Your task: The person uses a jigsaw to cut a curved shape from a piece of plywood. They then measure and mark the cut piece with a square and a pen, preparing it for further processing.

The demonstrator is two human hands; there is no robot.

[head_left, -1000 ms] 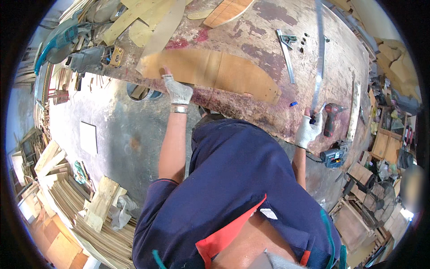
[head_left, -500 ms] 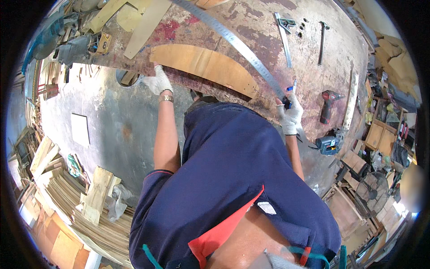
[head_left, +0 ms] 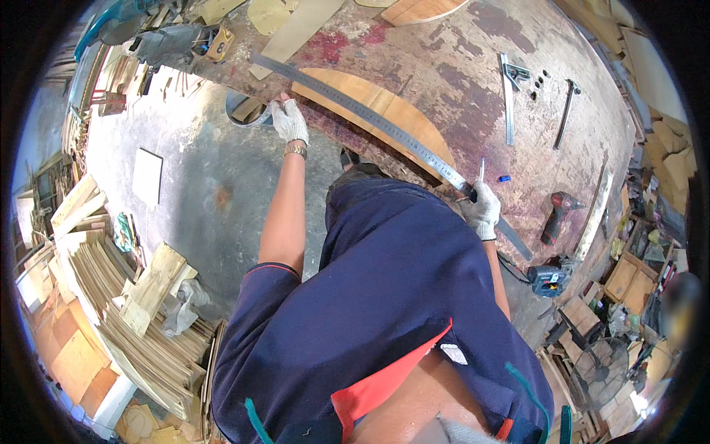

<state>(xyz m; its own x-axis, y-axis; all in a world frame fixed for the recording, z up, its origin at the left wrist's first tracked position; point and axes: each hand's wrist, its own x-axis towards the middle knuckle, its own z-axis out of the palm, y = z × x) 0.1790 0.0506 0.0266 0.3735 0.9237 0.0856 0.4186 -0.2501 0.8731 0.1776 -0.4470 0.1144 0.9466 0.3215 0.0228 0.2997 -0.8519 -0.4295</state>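
Observation:
A half-moon-shaped wooden board (head_left: 384, 103) lies along the near edge of the worn workbench. Across it stretches a long steel ruler (head_left: 370, 115), running from beyond the board's left end to past my right hand (head_left: 482, 211). That hand, in a white glove, is closed around the ruler near its right end. A slim pen (head_left: 483, 169) also sticks up from its fingers. My left hand (head_left: 289, 123), gloved too, is at the bench edge just below the board's left tip, fingers extended and holding nothing visible. A small blue cap (head_left: 504, 178) lies beside the right hand.
To the right on the bench are a combination square (head_left: 509, 96), a hammer (head_left: 567, 111), a red-black cordless drill (head_left: 556, 218) and a blue jigsaw (head_left: 547, 280). Pale templates (head_left: 303, 33) and another curved board (head_left: 421, 10) lie at the far side. Stacked wood strips (head_left: 126, 318) stand left.
The ruler has come down and nearer, from arching beyond the board to stretching across it. My left hand has come off the board's left end. My right hand keeps the ruler and pen.

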